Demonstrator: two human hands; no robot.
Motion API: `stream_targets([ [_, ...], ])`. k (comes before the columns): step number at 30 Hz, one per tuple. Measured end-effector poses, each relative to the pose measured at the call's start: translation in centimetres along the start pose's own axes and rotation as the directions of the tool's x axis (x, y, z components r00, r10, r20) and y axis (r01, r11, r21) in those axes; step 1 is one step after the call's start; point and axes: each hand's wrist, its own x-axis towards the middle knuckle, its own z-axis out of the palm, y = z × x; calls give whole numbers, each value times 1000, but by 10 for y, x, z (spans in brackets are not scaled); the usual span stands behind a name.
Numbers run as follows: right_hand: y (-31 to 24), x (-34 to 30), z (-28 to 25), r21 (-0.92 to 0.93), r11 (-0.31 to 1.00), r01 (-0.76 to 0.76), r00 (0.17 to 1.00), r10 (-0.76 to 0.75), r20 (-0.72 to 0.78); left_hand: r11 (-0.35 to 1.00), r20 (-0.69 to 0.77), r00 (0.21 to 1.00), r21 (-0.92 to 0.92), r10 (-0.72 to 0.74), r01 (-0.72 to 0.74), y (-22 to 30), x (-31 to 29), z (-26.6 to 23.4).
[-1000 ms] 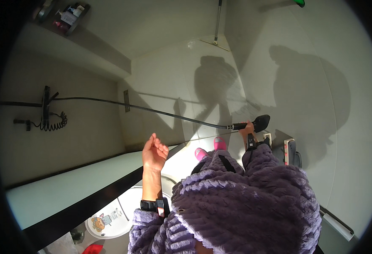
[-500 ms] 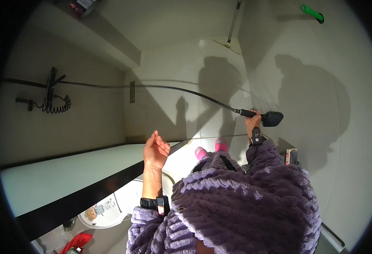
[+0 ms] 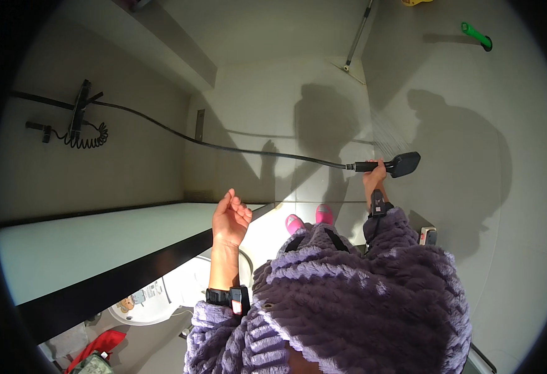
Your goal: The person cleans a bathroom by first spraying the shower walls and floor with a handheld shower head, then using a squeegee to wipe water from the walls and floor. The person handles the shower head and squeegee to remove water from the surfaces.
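My right hand [image 3: 374,177] is wrapped round the handle of a black shower head [image 3: 405,164], held out to the right. Thin jets of water spray from it away from me, toward the far floor and right wall. Its black hose [image 3: 248,150] sags across the shower space to a dark mixer tap [image 3: 80,112] on the left wall. Nothing is in my left hand [image 3: 232,221]; raised palm up with fingers loosely bent and apart, it hovers beside the edge of a glass panel [image 3: 130,234].
A floor squeegee [image 3: 357,37] leans in the far corner. On the right wall is a green handle-like thing [image 3: 476,36]. Pink slippers [image 3: 324,214] are on my feet. Left of me, beyond the black-edged panel, lie a white rounded thing [image 3: 161,305] with a cartoon print and red cloth [image 3: 102,347].
My view has shifted slightly. The shower head has tilted a little and its hose hangs lower in the middle. My left hand keeps nearly the same pose.
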Motion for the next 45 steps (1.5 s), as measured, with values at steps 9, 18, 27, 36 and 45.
stream_targets([
  [9, 3, -9, 18, -170, 975, -142, 986, 155, 68, 1000, -46, 999, -30, 1, -2, 0, -2, 4],
  [18, -20, 29, 12, 287, 954, 89, 996, -86, -23, 997, -44, 999, -63, 32, -35, 1, -3, -2],
  [27, -34, 19, 33, 83, 996, 36, 999, -39, 36, 996, -64, 998, -86, 20, -25, 4, -3, 6],
  [36, 4, -6, 47, -149, 981, -122, 989, 133, 64, 994, -48, 998, -101, 39, -44, 9, -7, 6],
  [45, 30, -19, 75, -245, 934, -259, 947, 295, 123, 984, -91, 991, -138, 99, -111, 7, -9, -5],
])
